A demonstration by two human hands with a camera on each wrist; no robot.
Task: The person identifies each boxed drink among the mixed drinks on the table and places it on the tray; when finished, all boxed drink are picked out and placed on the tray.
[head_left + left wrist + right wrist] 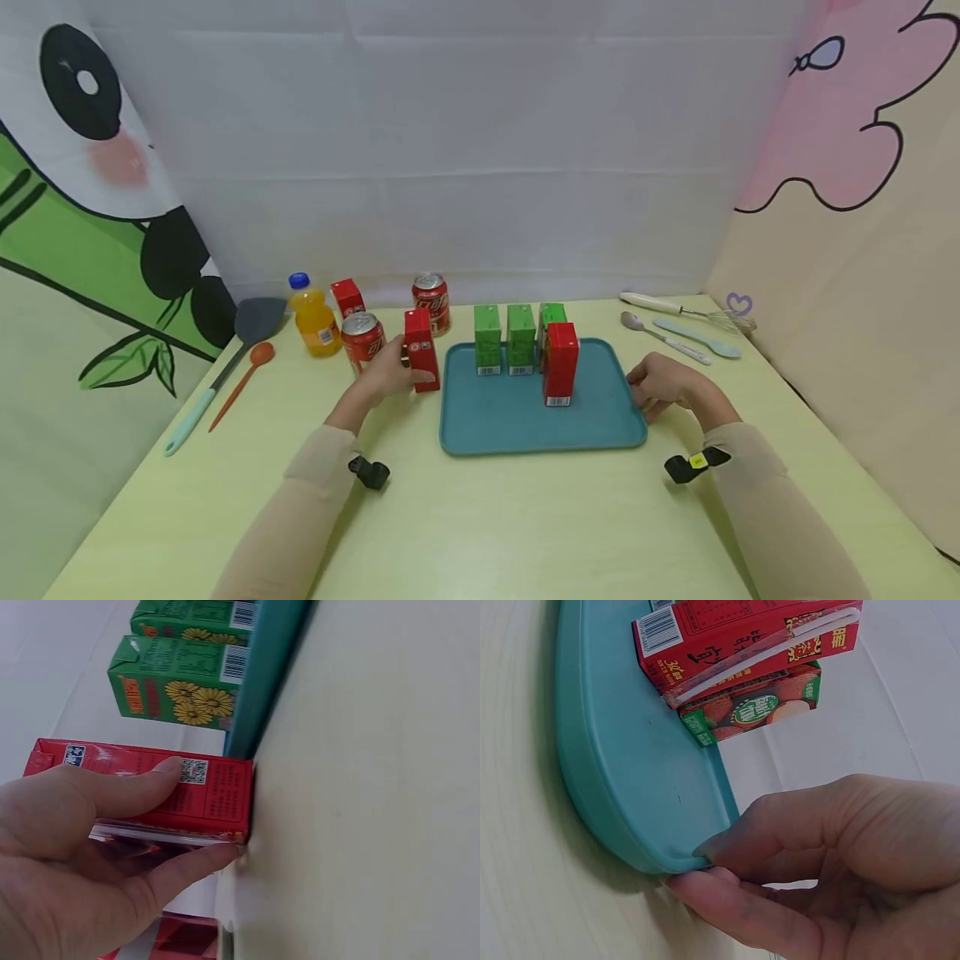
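My left hand holds a red drink carton upright on the table, just left of the blue-green tray. In the left wrist view the thumb lies across the printed side of this carton, with fingers on its other side. At the tray's right edge, my right hand pinches the rim between thumb and fingers. Standing on the tray are three green drink cartons and another red carton, which partly hides the rightmost green one.
Left of the tray stand two cola cans, a further red carton and an orange juice bottle. A spatula and red spoon lie farther left. At the back right lie a whisk, a spoon and a pale blue utensil.
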